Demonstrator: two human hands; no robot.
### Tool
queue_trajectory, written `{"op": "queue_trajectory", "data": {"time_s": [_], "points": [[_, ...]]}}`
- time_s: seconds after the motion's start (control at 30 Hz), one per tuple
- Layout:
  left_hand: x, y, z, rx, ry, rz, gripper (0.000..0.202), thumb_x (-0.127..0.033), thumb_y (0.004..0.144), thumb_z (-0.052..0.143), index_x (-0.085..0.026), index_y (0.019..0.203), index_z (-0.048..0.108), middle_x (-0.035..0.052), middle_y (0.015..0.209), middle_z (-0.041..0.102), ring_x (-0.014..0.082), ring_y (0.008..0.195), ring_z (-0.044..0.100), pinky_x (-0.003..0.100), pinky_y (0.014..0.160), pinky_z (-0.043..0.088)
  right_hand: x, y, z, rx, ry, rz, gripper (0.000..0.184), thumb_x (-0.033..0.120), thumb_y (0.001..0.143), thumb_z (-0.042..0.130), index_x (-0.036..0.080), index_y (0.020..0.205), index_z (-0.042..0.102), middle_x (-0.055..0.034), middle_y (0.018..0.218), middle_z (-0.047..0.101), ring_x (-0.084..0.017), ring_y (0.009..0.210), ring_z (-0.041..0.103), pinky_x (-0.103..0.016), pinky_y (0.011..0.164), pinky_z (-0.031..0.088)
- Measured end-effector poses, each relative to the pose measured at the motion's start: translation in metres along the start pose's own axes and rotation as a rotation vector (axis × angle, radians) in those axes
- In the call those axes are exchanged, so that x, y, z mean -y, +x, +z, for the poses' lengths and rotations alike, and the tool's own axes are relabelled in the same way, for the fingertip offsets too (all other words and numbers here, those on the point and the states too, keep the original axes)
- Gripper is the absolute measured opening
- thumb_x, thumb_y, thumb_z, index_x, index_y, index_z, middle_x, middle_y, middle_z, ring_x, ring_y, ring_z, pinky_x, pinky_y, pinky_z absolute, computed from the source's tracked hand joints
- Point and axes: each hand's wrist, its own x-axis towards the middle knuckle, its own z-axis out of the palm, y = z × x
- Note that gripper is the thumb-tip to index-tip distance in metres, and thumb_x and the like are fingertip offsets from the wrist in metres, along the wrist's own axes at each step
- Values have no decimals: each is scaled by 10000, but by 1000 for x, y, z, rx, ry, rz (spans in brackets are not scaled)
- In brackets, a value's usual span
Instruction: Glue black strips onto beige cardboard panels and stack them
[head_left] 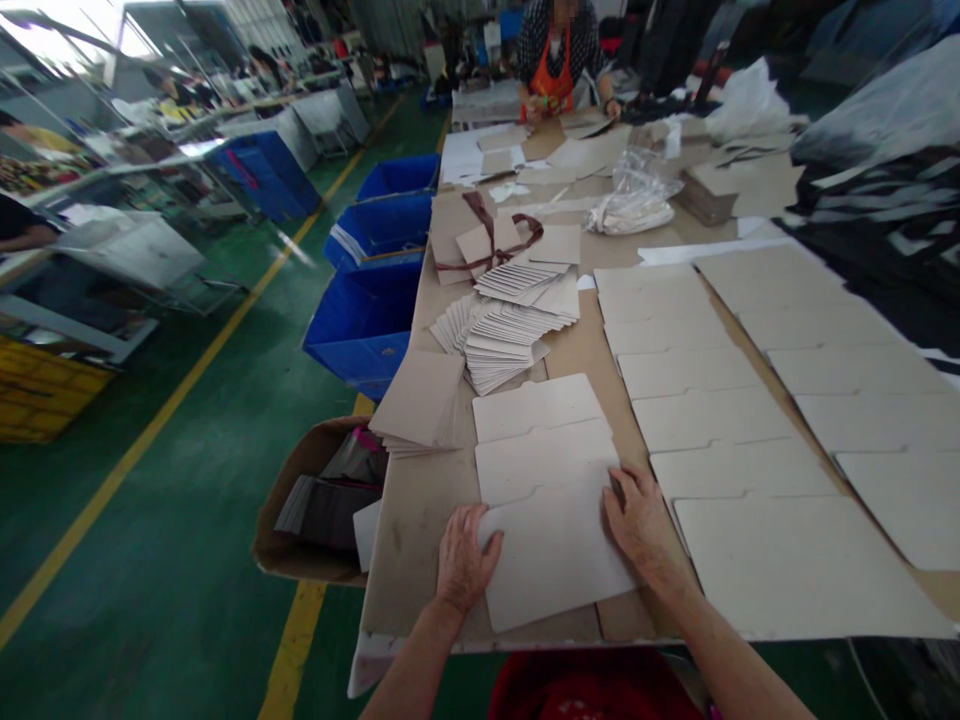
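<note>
My left hand lies flat with fingers spread on the left edge of a grey cardboard sheet at the near end of the table. My right hand rests open on the same sheet's upper right corner. This sheet overlaps two more like it, laid in a column running away from me. Neither hand grips anything.
Two longer columns of overlapping sheets cover the table's right side. Fanned card stacks and a stack of boards lie ahead. An open carton and blue bins stand left. A person in an orange apron works at the far end.
</note>
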Motion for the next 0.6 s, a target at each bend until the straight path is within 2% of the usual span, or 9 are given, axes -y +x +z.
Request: {"op": "queue_trajectory", "data": {"time_s": [0.1,0.2,0.3,0.47,0.6], "points": [[3,-1,0,-5,-42,-1,411,-358,849,592,-228,1233,523,82,1139,593,244,1110,543,427,1005,456,3,2,-4,7,41,9,382,314,898,450,142,1213,582,-167,1285,525,-291,1183,480,-476,1044,377],[5,-5,0,-47,-100,-22,500,-366,882,554,-210,1338,420,105,1212,548,232,1138,536,421,984,478,4,-2,-10,-49,143,79,409,345,895,458,126,1223,569,-180,1281,514,-292,1199,459,-481,1047,377],[6,-13,2,-114,-155,-64,455,-308,929,459,-180,1356,367,126,1200,515,206,1078,557,395,919,515,-1,-17,-15,-115,201,117,439,380,891,466,133,1245,546,-182,1269,502,-300,1209,441,-496,1031,390],[-1,-27,6,-173,-204,-120,367,-237,907,471,-176,1268,447,110,1111,530,186,970,579,377,872,532,-11,-57,-17,-39,152,92,421,354,895,466,162,1265,525,-161,1258,508,-300,1181,462,-506,1022,403],[-4,-27,8,-188,-228,-137,314,-217,896,471,-182,1206,501,95,1061,549,174,901,594,350,820,552,-11,-75,-12,-37,127,101,398,318,882,477,147,1235,541,-164,1234,517,-304,1155,485,-507,1027,409]]}}
